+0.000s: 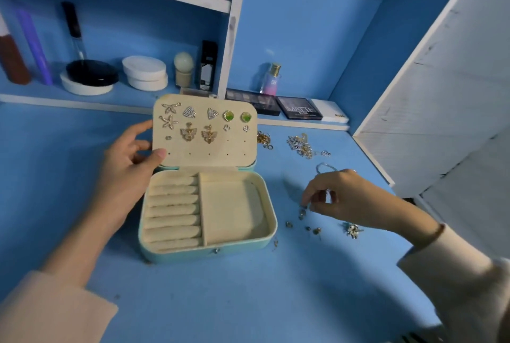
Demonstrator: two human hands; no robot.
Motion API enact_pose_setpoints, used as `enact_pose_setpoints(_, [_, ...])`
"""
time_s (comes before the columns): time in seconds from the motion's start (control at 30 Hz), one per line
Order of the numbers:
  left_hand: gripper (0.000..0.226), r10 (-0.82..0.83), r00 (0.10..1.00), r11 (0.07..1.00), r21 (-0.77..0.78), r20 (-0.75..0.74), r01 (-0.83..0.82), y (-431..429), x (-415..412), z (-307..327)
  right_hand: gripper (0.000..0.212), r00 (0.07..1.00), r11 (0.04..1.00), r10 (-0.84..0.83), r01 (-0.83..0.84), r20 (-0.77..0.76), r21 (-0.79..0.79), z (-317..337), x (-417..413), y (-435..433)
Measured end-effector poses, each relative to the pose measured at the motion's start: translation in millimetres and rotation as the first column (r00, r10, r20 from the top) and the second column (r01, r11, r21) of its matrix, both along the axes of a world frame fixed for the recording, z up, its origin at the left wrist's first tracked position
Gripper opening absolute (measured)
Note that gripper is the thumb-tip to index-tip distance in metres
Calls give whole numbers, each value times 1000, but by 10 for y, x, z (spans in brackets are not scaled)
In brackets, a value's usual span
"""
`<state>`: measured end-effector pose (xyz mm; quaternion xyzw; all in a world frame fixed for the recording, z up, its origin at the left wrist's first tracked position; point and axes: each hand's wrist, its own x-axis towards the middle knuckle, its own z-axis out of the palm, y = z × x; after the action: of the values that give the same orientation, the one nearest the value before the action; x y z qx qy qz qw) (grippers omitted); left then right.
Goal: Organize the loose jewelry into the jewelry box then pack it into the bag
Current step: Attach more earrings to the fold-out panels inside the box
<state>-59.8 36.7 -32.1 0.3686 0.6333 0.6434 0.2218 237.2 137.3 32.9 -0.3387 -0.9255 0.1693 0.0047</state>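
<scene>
Hands: well apart; the left hand (129, 166) grips the left edge of the lid (204, 149), thumb on its face, while the right hand (331, 196) pinches a small earring (302, 212) low over the table (248, 301).
Jewelry box: the jewelry box (209, 248) sits open mid-table, several earrings pinned in the lid, ring rolls (174, 213) and side compartment (229, 210) bare.
Handling: I'd judge the earring featherlight, hard and slippery, with a thin post that could bend; best taken by its decorated head, fingertips only.
Loose pieces: studs (316, 230) and a silver charm (353, 231) lie beside the right hand; a chain pile (300, 145) further back looks tangle-prone.
Lid: likely floppy, so it wants bracing while posts are pushed in.
Around: palettes (299, 108) and a perfume bottle (271, 80) stand behind the box, out of the way.
Bag: not in sight.
</scene>
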Motion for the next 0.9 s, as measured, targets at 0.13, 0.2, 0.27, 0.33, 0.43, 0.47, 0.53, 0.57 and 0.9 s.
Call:
enact_pose_setpoints(0.13, [47, 2, 1000, 1000, -8, -11, -2, 7, -13, -17, 14, 1000, 999, 15, -15, -1, -37, -22, 38, -50])
enact_pose_setpoints(0.2, [47, 5, 1000, 1000, -9, -18, -6, 9, -14, -21, 13, 1000, 999, 27, -27, 2, -28, -33, 35, -65])
enact_pose_setpoints(0.27, [47, 10, 1000, 1000, -10, -14, -10, 10, -17, -21, 11, 999, 999, 32, -32, 0, -16, -47, 23, -68])
enact_pose_setpoints(0.33, [47, 11, 1000, 1000, -11, -10, -11, 13, -18, -25, 8, 1000, 1000, 24, -25, -6, -7, -68, 12, -69])
enact_pose_setpoints(0.43, [48, 9, 1000, 1000, -5, -6, -9, 16, -19, -23, 8, 1000, 1000, 6, -6, -13, 0, -93, -2, -73])
enact_pose_setpoints(0.47, [48, 8, 1000, 1000, -4, -7, -8, 14, -16, -21, 8, 1000, 1000, -7, 7, -31, -9, -92, -8, -74])
enact_pose_setpoints(0.53, [48, 6, 1000, 1000, -7, -8, -6, 10, -14, -25, 10, 993, 998, -52, 48, -102, -42, -77, -16, -77])
enact_pose_setpoints(0.57, [48, 8, 1000, 1000, -8, -7, -8, 9, -18, -26, 10, 986, 995, -84, 76, -144, -62, -67, -26, -78])
enact_pose_setpoints(0.9, [50, 122, 965, 986, -84, -233, -145, 42, 89, 137, 11, 872, 967, -198, 99, -448, -234, -12, -428, -128])
